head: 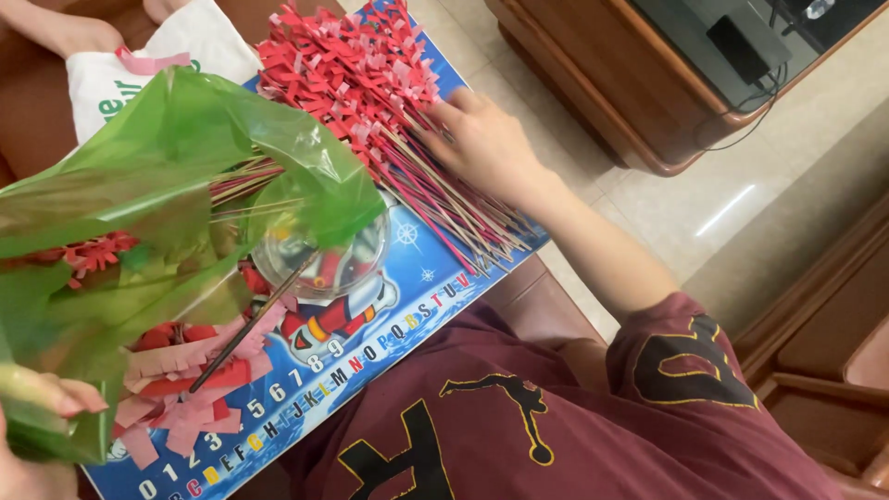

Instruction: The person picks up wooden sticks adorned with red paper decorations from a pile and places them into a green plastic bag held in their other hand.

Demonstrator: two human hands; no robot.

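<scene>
A blue board [435, 278] printed with letters, numbers and a cartoon figure lies across my lap. On its far end sits a heap of thin sticks with red and pink paper fringes [352, 65]. My right hand [482, 139] rests flat on the bare ends of those sticks. My left hand [37, 417], at the bottom left, grips a translucent green plastic bag [157, 157] that covers the near left of the board. Under the bag lie loose red and pink paper strips [176, 389], a single dark stick [250, 329] and a clear round bowl [319, 255].
A white cloth bag [111, 83] lies beyond the green bag, with another person's bare foot [65, 28] at the top left. A wooden cabinet [630, 102] stands on the pale tiled floor [694, 204] at the top right. More wooden furniture [824, 352] is at the right.
</scene>
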